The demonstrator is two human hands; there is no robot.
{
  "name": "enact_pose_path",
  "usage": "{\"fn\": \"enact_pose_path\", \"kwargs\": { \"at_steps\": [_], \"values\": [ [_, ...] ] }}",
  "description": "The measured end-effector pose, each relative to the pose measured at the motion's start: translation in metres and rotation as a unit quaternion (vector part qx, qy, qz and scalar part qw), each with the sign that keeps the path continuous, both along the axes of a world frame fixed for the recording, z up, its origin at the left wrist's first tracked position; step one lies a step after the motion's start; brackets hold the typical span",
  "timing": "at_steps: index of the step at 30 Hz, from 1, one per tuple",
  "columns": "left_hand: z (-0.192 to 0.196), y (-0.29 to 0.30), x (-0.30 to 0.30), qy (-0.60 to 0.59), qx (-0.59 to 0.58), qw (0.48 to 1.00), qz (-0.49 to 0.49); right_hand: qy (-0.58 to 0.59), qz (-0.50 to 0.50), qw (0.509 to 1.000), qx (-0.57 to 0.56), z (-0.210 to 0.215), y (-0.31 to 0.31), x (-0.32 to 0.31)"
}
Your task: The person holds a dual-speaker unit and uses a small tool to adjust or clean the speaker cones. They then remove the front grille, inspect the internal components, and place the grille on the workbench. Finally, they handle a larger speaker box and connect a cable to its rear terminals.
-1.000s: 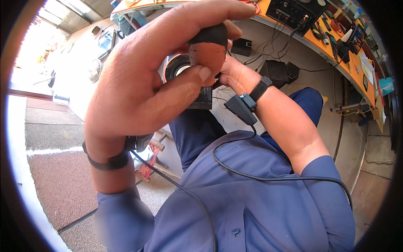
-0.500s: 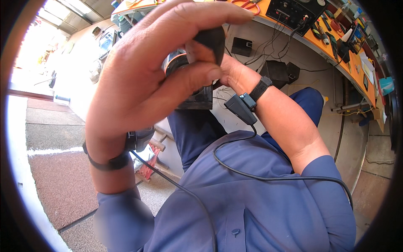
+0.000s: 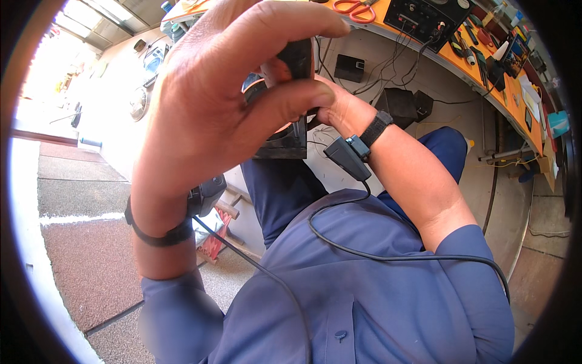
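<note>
My left hand is raised close to the view, thumb and fingers curled around a black object, perhaps a tool handle, whose lower end is hidden. Behind and below that hand is a black, square-edged housing, above my left thigh. A curved orange-copper edge shows inside it past the thumb. My right hand reaches to the housing's right side; its fingers are hidden behind my left hand, so its grip does not show.
An orange workbench curves along the far right, bearing red-handled scissors, a black device with cables and scattered tools. Below it, a small black box and a dark block lie near loose wires. Cables cross my shirt from both wrists.
My left hand has turned slightly, its thumb tip moving up and right and its index fingertip left. The black object in it has shifted a little left. My right arm stays still.
</note>
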State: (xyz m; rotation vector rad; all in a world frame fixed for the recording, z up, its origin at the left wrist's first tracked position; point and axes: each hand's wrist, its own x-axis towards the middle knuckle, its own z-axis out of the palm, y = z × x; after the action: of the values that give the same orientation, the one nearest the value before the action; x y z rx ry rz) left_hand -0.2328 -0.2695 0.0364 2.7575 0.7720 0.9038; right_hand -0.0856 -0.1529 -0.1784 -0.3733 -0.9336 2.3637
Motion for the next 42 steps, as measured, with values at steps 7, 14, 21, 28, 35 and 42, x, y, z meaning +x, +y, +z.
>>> {"fn": "enact_pose_path", "kwargs": {
  "at_steps": [7, 14, 21, 28, 35, 42],
  "values": [
    [-0.01, -0.019, 0.017, -0.192, -0.16, 0.968, 0.032, 0.031, 0.07, 0.997, 0.003, 0.002, -0.002, 0.014],
    [-0.002, -0.003, 0.0, 0.003, 0.043, 0.998, 0.054, -0.012, 0.008, 0.998, -0.059, 0.009, -0.003, -0.002],
    [-0.01, -0.012, 0.01, -0.165, -0.138, 0.976, 0.017, -0.056, 0.028, 0.998, -0.029, 0.007, -0.005, 0.017],
    [-0.006, -0.005, 0.002, -0.026, 0.022, 0.998, 0.049, -0.033, 0.006, 0.999, 0.019, -0.005, 0.003, -0.007],
    [-0.007, -0.01, 0.002, -0.112, -0.119, 0.986, -0.007, -0.029, 0.003, 0.999, -0.025, 0.023, -0.012, 0.013],
    [-0.006, -0.013, 0.006, -0.039, -0.079, 0.992, 0.095, -0.069, 0.002, 0.997, 0.029, 0.019, -0.008, 0.001]
  ]
}}
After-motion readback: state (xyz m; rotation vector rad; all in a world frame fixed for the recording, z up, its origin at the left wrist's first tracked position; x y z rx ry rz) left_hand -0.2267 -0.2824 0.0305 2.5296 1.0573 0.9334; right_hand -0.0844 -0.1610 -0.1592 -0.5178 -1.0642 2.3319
